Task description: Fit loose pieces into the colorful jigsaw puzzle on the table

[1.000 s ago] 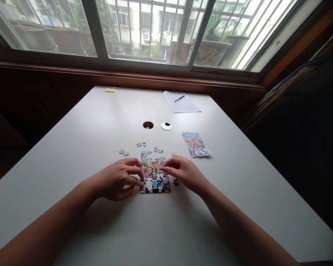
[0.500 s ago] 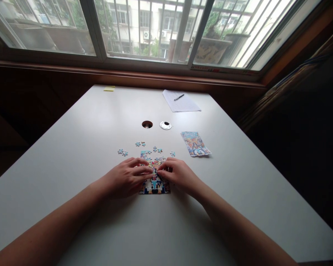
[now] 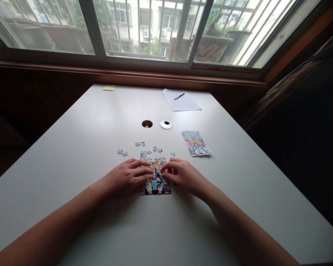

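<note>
A partly joined jigsaw puzzle [image 3: 157, 184] with a colourful cartoon print lies flat on the white table, its upper edge uneven. My left hand [image 3: 130, 176] rests over its left side, fingers stretched out and lying on the pieces. From the right, my right hand [image 3: 180, 171] touches the puzzle's right part with thumb and fingertips, which are apart with no piece visible between them. Loose puzzle pieces lie beyond the hands: a pair [image 3: 122, 152] at the left, a pair [image 3: 140, 144] farther back, and a pair [image 3: 157, 149] near the top edge. The palms hide parts of the puzzle.
A printed picture sheet [image 3: 196, 143] matching the puzzle's colours lies at the right. Farther back are a round hole [image 3: 147, 124], a metal ring cover [image 3: 165, 125], a paper sheet [image 3: 180, 103] with a pen [image 3: 179, 96], and yellow sticky notes [image 3: 109, 88]. A window stands behind the table.
My right hand has drawn slightly to the right and its fingers have loosened, uncovering more of the puzzle's middle. My left hand stays nearly in place.
</note>
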{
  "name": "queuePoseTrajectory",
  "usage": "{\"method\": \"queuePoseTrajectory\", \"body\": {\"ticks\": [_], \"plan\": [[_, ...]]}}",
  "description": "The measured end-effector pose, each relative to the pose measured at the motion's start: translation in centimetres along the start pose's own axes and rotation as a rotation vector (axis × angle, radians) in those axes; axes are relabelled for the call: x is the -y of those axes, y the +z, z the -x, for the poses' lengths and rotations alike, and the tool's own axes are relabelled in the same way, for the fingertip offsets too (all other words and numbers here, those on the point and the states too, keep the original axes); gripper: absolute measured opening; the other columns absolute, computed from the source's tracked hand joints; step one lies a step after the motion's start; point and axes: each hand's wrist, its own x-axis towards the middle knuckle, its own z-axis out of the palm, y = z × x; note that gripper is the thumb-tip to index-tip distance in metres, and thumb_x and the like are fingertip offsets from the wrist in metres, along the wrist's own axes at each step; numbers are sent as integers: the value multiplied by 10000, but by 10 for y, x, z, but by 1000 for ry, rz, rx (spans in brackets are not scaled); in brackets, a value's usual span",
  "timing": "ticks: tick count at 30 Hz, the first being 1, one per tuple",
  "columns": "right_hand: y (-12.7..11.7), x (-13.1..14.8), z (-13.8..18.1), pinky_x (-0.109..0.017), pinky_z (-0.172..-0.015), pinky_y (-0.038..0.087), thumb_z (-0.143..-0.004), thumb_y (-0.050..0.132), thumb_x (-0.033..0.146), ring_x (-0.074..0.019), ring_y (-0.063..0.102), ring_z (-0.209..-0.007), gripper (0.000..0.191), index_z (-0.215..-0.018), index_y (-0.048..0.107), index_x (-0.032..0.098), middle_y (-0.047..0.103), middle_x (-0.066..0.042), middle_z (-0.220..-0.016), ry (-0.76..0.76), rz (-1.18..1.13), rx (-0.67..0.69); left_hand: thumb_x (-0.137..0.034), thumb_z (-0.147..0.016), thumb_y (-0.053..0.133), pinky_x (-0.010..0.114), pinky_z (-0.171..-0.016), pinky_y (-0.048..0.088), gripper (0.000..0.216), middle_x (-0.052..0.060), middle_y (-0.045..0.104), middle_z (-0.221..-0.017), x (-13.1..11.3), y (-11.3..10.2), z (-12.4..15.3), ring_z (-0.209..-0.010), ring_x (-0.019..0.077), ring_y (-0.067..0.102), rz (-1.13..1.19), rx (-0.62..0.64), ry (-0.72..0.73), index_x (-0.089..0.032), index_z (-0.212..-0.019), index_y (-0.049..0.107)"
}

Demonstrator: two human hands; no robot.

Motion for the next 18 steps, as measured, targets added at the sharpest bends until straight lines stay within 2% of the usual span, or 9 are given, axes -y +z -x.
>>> {"method": "queuePoseTrajectory", "body": {"ticks": [9, 18], "plan": [[1, 2, 0, -248, -722, 451, -861, 675, 166, -137, 609, -777, 116, -894, 749, 248, 657, -1, -844, -11, 12, 16, -210, -954, 551, 384, -977, 465, 360, 68, 686, -1209, -2, -3, -4, -1190, 230, 568, -5, -16, 5, -211, -1313, 572], [1, 1, 1, -242, -715, 446, -865, 671, 171, -134, 607, -770, 120, -905, 754, 249, 651, 0, -843, -15, 20, 21, -230, -979, 526, 405, -984, 446, 384, 71, 657, -1215, -6, -1, -6, -1164, 243, 542, -47, 22, -12, -233, -1364, 533]]}}
